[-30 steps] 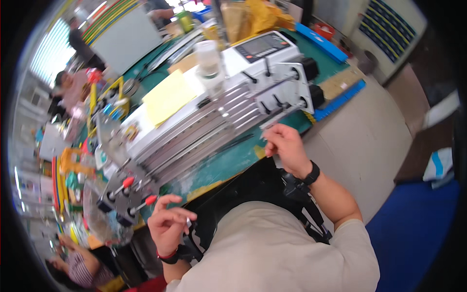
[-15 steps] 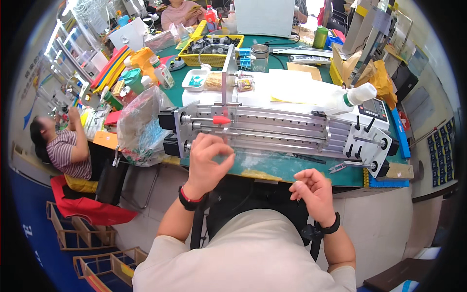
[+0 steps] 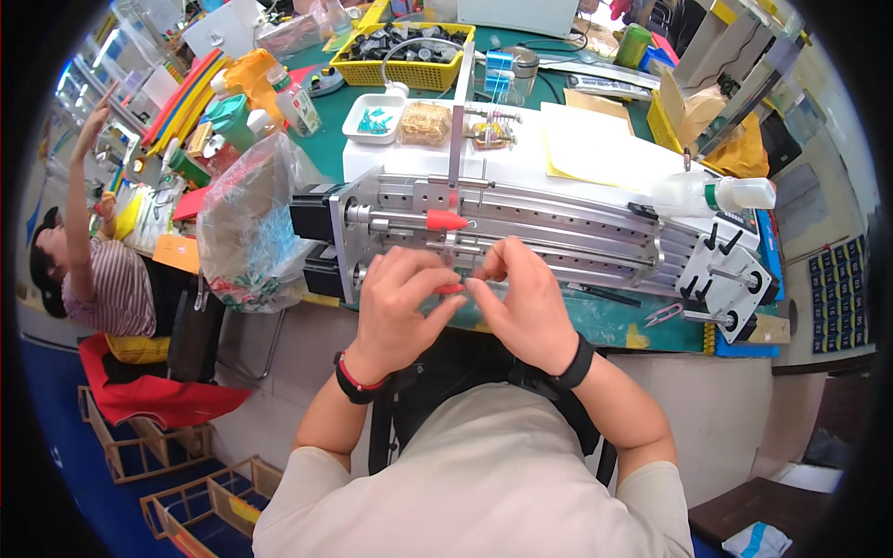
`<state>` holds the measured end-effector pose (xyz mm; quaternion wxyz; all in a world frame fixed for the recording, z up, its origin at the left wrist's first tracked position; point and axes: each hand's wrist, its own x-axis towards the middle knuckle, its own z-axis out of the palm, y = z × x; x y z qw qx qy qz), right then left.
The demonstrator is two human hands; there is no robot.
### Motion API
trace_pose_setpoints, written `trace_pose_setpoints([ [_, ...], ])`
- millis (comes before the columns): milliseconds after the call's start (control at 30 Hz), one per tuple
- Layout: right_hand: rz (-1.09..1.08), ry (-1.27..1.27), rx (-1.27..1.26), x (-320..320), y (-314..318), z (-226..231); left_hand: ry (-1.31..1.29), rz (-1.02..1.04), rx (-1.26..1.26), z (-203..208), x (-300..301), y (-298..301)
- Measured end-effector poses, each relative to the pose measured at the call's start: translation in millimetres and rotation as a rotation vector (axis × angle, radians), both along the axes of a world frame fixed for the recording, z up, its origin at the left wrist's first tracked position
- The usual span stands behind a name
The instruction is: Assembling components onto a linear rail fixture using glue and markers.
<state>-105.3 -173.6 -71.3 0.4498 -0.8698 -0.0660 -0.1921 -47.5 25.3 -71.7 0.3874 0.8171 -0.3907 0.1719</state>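
Note:
Both hands meet at the front side of a metal rail machine (image 3: 521, 228) with two black motors at its left end. My left hand (image 3: 402, 299) is closed, thumb and fingers together around a small red piece (image 3: 449, 289); I cannot tell whether it grips this piece or something finer. Close beside it, my right hand (image 3: 524, 299) pinches with thumb and fingertips, and what they hold is too small to make out. Just above the hands, a red cone-shaped tip (image 3: 446, 220) with a small metal hook ends one of the machine's shafts.
Behind the machine stand a white tray (image 3: 358, 132) of turquoise bits and a yellow basket (image 3: 400, 79) of black parts. A white bottle (image 3: 684, 193) lies at the right, with small snips (image 3: 664, 314) near the front edge. A clear plastic bag (image 3: 251, 232) sits left; a co-worker (image 3: 112, 279) sits beyond it.
My right hand has moved left and up from near the table edge to meet my left hand at the machine. My left hand has shifted slightly. The co-worker at the left has raised an arm.

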Motion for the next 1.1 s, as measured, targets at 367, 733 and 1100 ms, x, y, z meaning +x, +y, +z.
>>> trace_pose_setpoints([
  [367, 0.025, -0.127, 0.057, -52, 4, -57, 0.021, -0.134, 0.029, 20, 5, -8],
  [733, 0.341, 0.415, 1.859, 1, -16, -73, -0.045, -0.033, 0.4, 26, 2, -46],
  [1100, 0.26, 0.56, 1.134, -58, -45, -56, 0.049, 0.33, 0.0, -35, -46, -3],
])
